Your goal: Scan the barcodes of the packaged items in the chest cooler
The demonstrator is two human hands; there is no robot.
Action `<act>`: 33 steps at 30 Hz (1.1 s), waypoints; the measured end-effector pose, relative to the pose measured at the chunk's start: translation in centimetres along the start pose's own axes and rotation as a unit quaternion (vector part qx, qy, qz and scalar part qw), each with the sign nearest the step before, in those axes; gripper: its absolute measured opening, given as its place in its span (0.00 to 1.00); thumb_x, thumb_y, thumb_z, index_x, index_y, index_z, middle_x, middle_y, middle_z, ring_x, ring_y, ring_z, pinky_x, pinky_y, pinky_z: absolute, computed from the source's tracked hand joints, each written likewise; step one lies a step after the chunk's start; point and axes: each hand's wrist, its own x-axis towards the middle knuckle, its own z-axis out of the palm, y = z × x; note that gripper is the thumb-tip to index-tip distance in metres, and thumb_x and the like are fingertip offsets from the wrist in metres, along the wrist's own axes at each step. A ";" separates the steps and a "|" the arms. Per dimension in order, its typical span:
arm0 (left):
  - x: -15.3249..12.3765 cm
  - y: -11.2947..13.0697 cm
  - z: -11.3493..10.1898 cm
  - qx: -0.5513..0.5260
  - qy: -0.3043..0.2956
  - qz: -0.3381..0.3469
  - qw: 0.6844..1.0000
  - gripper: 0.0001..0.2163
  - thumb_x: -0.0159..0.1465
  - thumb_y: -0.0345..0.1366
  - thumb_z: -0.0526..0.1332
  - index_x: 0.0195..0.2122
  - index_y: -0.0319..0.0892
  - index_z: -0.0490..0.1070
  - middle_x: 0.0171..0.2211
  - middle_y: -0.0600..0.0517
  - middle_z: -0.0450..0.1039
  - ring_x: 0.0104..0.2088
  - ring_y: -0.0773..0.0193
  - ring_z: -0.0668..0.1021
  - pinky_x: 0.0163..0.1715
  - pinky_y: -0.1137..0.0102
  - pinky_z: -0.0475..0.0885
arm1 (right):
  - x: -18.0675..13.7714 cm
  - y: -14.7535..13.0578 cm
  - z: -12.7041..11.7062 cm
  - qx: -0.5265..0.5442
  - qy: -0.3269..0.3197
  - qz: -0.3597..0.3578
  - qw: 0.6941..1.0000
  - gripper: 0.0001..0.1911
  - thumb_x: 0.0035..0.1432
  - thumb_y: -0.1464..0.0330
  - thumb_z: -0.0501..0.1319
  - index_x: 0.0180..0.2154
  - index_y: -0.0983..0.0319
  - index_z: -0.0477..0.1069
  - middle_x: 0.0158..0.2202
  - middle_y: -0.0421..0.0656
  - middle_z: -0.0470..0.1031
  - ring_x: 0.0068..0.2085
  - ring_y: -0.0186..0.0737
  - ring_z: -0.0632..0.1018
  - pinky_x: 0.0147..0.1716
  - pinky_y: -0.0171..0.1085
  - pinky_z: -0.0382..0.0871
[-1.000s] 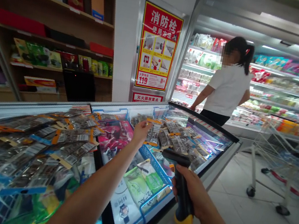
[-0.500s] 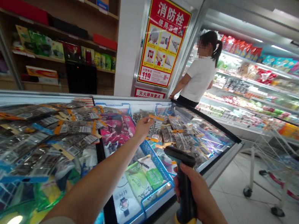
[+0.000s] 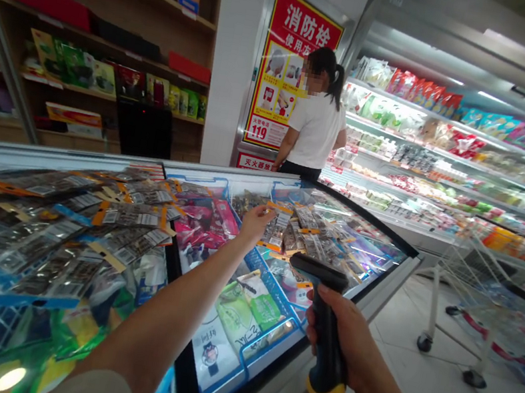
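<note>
My left hand reaches far over the glass-topped chest freezer and pinches a clear packet with an orange header lying among several like it. My right hand is closed round the grip of a black barcode scanner with a yellow band, its head level and aimed toward the packets. The scanner's cable hangs down from the grip.
Many packets cover the freezer lid at left. A person in a white shirt stands beyond the freezer by the lit chiller shelves. A shopping trolley stands on the tiled floor at right. Wooden shelves line the back left.
The view has swung right, so the person in white and the red poster appear further left. My hands keep their hold and place over the freezer.
</note>
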 end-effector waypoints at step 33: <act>1.2 -2.6 10.9 0.547 -0.092 0.290 0.780 0.15 0.56 0.29 0.53 0.45 0.39 0.68 0.51 0.43 0.62 0.53 0.55 0.61 0.52 0.61 0.53 | 4.6 0.2 -10.1 0.131 0.230 -0.091 0.960 0.12 0.46 0.61 0.59 0.28 0.64 0.63 0.14 0.36 0.66 0.15 0.32 0.68 0.12 0.30 0.61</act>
